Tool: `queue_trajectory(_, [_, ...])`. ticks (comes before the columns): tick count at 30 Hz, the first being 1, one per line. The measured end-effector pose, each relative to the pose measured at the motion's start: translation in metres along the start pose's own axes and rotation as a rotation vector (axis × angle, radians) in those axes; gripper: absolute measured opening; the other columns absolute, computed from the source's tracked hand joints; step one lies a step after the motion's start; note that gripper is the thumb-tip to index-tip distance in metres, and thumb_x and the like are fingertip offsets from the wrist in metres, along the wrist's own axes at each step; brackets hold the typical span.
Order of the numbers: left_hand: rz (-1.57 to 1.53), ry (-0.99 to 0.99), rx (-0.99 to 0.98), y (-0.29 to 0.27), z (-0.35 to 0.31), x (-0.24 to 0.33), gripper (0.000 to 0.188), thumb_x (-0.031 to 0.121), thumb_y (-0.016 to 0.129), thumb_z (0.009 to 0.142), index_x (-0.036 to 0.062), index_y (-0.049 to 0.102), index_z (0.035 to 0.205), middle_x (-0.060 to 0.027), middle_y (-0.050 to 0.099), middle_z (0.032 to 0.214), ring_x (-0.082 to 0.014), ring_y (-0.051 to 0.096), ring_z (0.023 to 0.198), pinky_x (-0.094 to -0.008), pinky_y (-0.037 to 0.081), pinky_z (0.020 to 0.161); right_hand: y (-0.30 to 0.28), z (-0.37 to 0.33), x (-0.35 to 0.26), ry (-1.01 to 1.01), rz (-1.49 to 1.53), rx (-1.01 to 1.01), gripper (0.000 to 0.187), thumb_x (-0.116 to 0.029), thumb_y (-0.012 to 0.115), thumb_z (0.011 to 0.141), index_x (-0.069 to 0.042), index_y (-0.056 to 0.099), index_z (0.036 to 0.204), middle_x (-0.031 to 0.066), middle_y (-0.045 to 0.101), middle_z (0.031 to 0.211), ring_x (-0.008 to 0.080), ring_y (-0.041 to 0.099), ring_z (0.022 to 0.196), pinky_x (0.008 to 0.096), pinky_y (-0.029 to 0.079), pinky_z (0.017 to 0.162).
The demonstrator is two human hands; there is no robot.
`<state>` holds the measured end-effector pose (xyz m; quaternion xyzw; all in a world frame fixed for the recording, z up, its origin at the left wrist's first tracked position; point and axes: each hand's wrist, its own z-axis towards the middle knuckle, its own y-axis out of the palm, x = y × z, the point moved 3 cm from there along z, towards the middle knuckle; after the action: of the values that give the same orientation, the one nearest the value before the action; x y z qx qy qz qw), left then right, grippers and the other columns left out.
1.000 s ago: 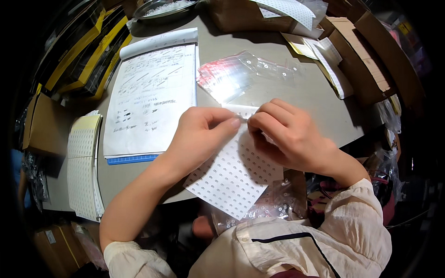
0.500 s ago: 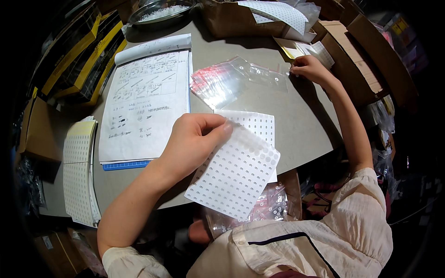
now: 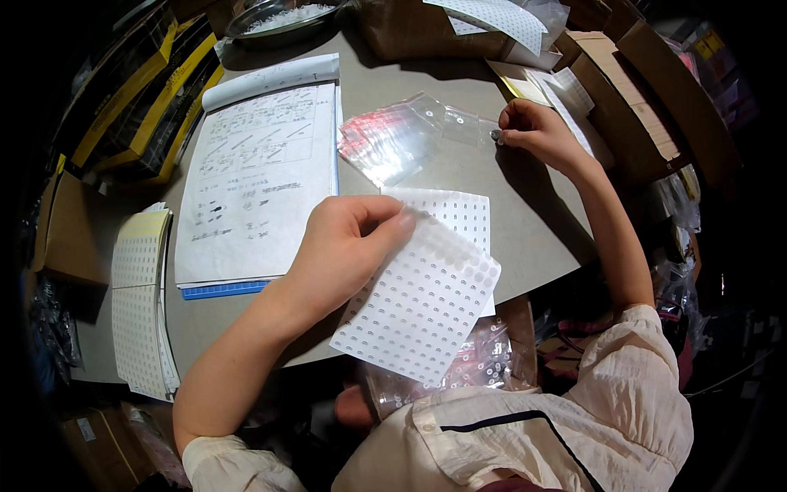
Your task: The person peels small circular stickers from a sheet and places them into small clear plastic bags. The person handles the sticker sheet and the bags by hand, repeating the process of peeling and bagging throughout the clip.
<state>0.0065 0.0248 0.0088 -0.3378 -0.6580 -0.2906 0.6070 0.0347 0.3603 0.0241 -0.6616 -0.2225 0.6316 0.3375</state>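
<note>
My left hand pinches the upper corner of a white sheet of round stickers, tilted in the air near the table's front edge. Several stickers are gone from its upper rows. Underneath, partly covered, lies a second sticker sheet. At the right, my right hand has thumb and forefinger pinched on a small round sticker, at the right end of a fanned row of clear zip bags. Red lines mark the bag edges, and some bags bear a round white sticker. Whether the fingertips touch the last bag I cannot tell.
A handwritten pad on a blue board lies left of the bags. More sticker sheets sit at the left edge. Cardboard boxes line the right and back. Below the table edge, an open box holds labelled bags.
My right hand has moved left, bringing its fingertips to the last bag in the row. The left hand and its sheet have shifted only slightly.
</note>
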Motion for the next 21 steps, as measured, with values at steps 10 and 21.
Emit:
queue_trajectory(10, [0.041,0.059,0.002,-0.002,0.005,-0.008,0.022,0.015,0.067,0.099,-0.0057,0.071,0.104,-0.0017,0.069,0.090,-0.0061,0.060,0.083,-0.0222,0.049,0.074,0.010,-0.026,-0.058,-0.131,-0.583,0.151,0.028,-0.024,0.076,0.089,-0.001,0.062,0.098,0.0159,0.070,0.089,0.0332,0.067,0.080,0.0417,0.051,0.070])
queue_trajectory(21, [0.041,0.058,0.001,-0.003,0.005,-0.010,0.022,0.014,0.068,0.099,-0.0062,0.072,0.106,-0.0018,0.071,0.093,-0.0058,0.061,0.084,-0.0220,0.050,0.074,0.076,-0.071,-0.142,-0.600,-0.222,-0.042,0.020,-0.005,0.074,0.089,-0.001,0.062,0.104,0.0126,0.064,0.089,0.0281,0.066,0.083,0.0370,0.054,0.072])
